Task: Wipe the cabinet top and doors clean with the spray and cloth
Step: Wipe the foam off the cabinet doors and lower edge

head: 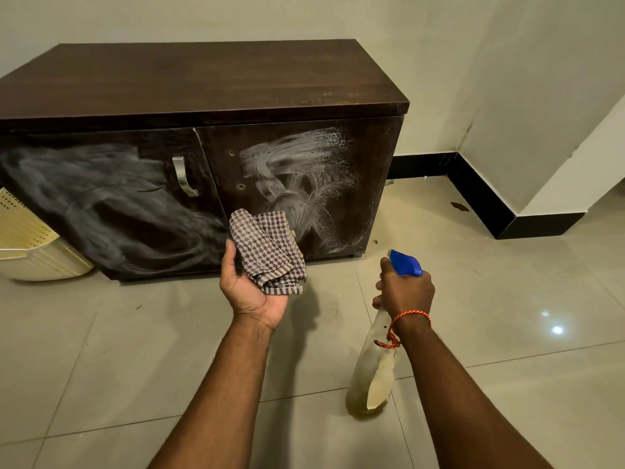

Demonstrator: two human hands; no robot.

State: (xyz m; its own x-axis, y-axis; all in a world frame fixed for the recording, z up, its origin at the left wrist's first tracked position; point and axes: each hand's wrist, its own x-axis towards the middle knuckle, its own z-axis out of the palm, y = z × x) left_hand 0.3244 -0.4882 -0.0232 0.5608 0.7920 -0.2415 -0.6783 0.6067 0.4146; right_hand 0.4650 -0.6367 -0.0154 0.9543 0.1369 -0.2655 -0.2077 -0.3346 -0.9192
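Observation:
A low dark brown cabinet (203,82) stands against the wall. Its left door (101,204) shows grey wipe smears and carries a metal handle (184,176). White streaks and spray droplets cover the right door (304,184), which has two empty screw holes. My left hand (252,289), palm up, holds a bunched checked cloth (270,248) just in front of the bottom of the doors. My right hand (404,289) grips the neck of a spray bottle (372,377) with a blue trigger head (406,264), held above the floor to the right of the cloth.
A cream perforated plastic basket (30,245) sits on the floor at the cabinet's left end. Glossy beige floor tiles (507,299) spread in front. A wall corner with black skirting (487,201) juts out at the right. A small dark speck lies near the skirting.

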